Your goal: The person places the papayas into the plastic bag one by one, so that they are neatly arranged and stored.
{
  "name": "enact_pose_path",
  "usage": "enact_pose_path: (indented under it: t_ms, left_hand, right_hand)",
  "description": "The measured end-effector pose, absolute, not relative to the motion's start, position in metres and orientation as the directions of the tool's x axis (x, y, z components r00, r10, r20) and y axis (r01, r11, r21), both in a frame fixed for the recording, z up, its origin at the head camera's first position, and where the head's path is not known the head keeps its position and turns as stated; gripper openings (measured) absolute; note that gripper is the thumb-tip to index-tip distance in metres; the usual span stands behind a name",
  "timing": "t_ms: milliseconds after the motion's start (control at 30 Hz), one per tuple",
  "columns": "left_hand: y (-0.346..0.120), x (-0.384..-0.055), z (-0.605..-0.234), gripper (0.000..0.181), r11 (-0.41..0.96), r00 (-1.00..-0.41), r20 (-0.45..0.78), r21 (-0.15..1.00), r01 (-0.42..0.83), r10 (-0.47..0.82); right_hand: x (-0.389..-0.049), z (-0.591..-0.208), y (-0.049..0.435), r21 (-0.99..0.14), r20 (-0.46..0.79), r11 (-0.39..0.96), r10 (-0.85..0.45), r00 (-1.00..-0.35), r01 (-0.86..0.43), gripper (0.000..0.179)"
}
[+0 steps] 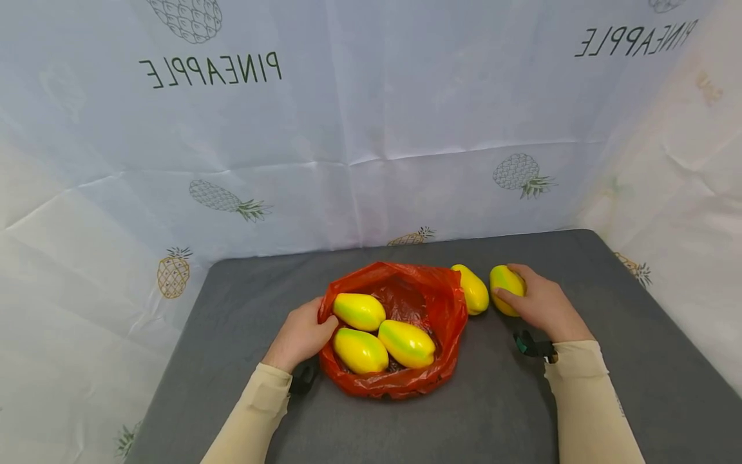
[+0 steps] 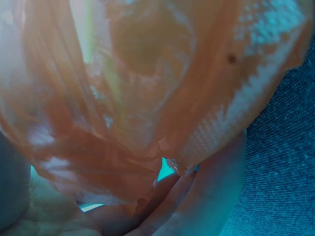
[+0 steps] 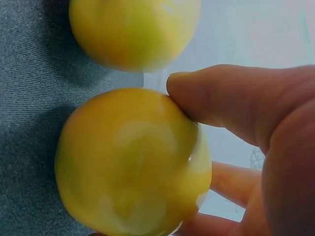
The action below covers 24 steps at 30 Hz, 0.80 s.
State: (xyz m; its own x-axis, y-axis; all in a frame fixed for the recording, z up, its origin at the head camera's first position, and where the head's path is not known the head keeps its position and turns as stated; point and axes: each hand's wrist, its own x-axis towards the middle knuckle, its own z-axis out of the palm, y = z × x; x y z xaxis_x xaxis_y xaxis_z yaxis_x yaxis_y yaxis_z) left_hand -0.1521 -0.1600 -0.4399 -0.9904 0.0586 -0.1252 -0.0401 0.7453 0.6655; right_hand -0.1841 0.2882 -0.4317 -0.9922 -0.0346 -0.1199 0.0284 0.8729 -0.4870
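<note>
The red plastic bag (image 1: 400,386) sits around the middle of the grey tabletop (image 1: 487,419), its mouth spread wide into a rough oval, its film thin, crinkled and shiny. Three smooth, glossy fruits lie inside: the far-left fruit (image 1: 359,312), the near-left fruit (image 1: 361,351) and the right-hand fruit (image 1: 408,344). Each is a plump yellow oval brushed with green. The left hand (image 1: 300,335) grips the bag's rim on the side toward the tabletop's left edge, thumb laid over the lip.

Toward the far right corner, the right hand (image 1: 542,301) grasps another fruit, the held fruit (image 1: 503,290), between thumb and fingers. The loose fruit (image 1: 474,293) lies between it and the bag, one end tucked out of sight behind the red film, so I cannot tell whether the two touch. A pale, creased cloth (image 1: 417,109) rises beyond the tabletop's far edge, printed with pineapples and mirrored lettering. Both forearms wear beige sleeves (image 1: 580,374).

The left wrist view gives what the head view cannot: the bag's outside close up, translucent, with a dotted sheen and a small dark spot, and the fingers beneath its folds. The right wrist view brings out the tabletop's fine ribbed weave and the thumb pressed to the held fruit's rounded skin, fingers showing on its far side; a clear gap parts that fruit from its neighbour.
</note>
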Motion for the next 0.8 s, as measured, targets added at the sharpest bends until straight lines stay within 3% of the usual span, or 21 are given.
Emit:
enact_pose_path:
  t_ms: [800]
  left_hand:
    - [-0.161, -0.153, -0.441, 0.029, 0.748, -0.991, -0.115, 0.663, -0.027, 0.066]
  right_hand:
    - [-0.177, -0.410, 0.286, -0.478, -0.056, 0.879, -0.027, -0.998, 0.003, 0.087]
